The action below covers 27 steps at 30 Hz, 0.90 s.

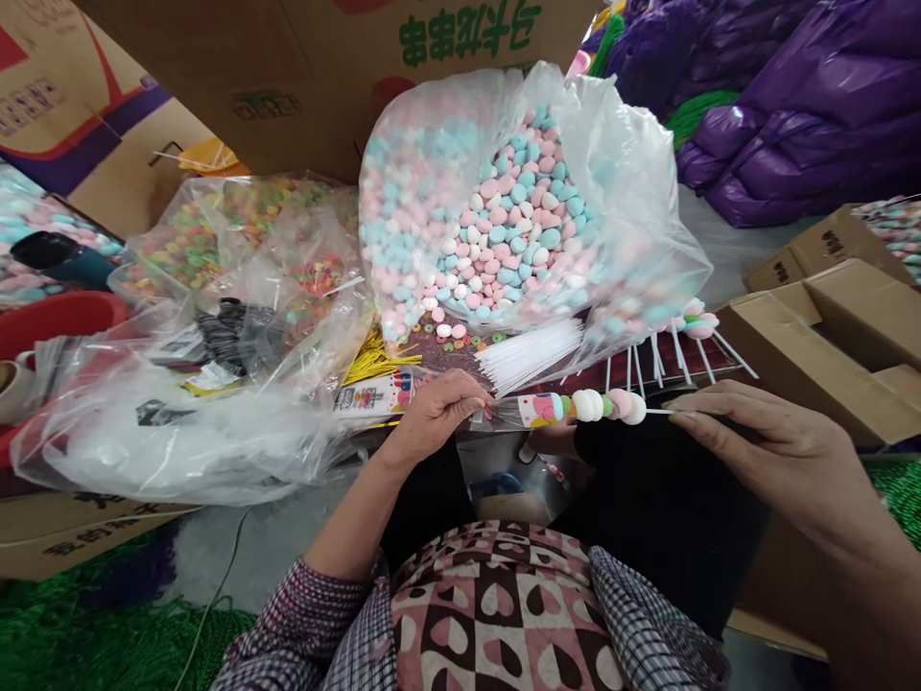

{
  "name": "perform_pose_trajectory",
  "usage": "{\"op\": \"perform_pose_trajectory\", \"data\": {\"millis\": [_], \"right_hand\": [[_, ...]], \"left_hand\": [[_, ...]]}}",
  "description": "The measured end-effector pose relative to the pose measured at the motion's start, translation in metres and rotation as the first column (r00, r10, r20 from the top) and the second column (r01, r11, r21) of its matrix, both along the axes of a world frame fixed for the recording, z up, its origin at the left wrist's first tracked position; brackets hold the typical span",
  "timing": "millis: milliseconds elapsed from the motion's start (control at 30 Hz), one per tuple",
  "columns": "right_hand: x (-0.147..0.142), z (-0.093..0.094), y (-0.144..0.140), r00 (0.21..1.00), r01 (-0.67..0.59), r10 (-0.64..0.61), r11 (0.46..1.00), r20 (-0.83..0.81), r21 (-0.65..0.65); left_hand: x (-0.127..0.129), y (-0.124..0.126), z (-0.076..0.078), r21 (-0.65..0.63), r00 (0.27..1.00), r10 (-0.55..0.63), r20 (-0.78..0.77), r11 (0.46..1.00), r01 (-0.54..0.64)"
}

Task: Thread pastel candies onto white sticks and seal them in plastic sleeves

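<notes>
A candy skewer (590, 406) with pink, white and green marshmallow pieces on a thin white stick lies level between my hands. My left hand (438, 413) pinches the open end of a small clear printed wrapper (522, 411) slid over the skewer's left tip. My right hand (748, 432) grips the bare stick end on the right. Just behind them lie a bundle of white sticks (532, 353) and some finished skewers (695, 324).
A big clear bag of pink, blue and white marshmallows (504, 221) stands behind. Bags of coloured ring candy (245, 240) sit left, gold twist ties (374, 357) near them. Cardboard boxes (827, 336) are right, purple bags (813, 106) at the back right.
</notes>
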State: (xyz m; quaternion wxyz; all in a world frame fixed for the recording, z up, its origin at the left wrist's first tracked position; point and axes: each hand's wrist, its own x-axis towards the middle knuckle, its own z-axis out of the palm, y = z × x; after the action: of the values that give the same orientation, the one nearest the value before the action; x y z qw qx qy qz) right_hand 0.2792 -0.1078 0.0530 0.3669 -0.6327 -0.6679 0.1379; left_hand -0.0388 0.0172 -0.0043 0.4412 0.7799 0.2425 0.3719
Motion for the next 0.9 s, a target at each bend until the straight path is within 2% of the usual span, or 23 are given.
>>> {"op": "perform_pose_trajectory", "data": {"millis": [133, 267, 367, 600, 700, 800, 900], "right_hand": [[0.002, -0.009, -0.003, 0.995, 0.084, -0.087, 0.995, -0.052, -0.053], [0.004, -0.013, -0.004, 0.998, 0.050, -0.052, 0.996, -0.033, -0.079], [0.004, -0.012, -0.003, 0.999, 0.038, -0.040, 0.997, -0.033, -0.062], [0.002, -0.011, -0.005, 0.997, 0.029, -0.036, 0.996, -0.076, -0.084], [0.004, -0.014, -0.006, 0.992, 0.074, -0.079, 0.996, -0.094, -0.056], [0.006, -0.017, -0.007, 0.987, 0.111, -0.114, 0.993, -0.114, -0.032], [0.005, -0.018, -0.006, 0.989, 0.090, -0.093, 0.996, -0.117, -0.024]], "left_hand": [[-0.002, -0.002, 0.006, 0.120, 0.989, 0.128, -0.078, 0.986, -0.118], [-0.004, -0.003, 0.009, 0.222, 0.979, 0.175, -0.104, 0.964, -0.148], [-0.004, -0.003, 0.008, 0.251, 0.975, 0.193, -0.109, 0.955, -0.161], [-0.007, -0.004, 0.005, 0.206, 0.977, 0.190, -0.098, 0.964, -0.167], [-0.008, -0.004, 0.003, 0.182, 0.981, 0.180, -0.071, 0.969, -0.164], [-0.007, -0.003, 0.002, 0.131, 0.987, 0.156, -0.039, 0.980, -0.150], [-0.006, -0.003, 0.001, 0.068, 0.992, 0.122, 0.008, 0.990, -0.122]]}}
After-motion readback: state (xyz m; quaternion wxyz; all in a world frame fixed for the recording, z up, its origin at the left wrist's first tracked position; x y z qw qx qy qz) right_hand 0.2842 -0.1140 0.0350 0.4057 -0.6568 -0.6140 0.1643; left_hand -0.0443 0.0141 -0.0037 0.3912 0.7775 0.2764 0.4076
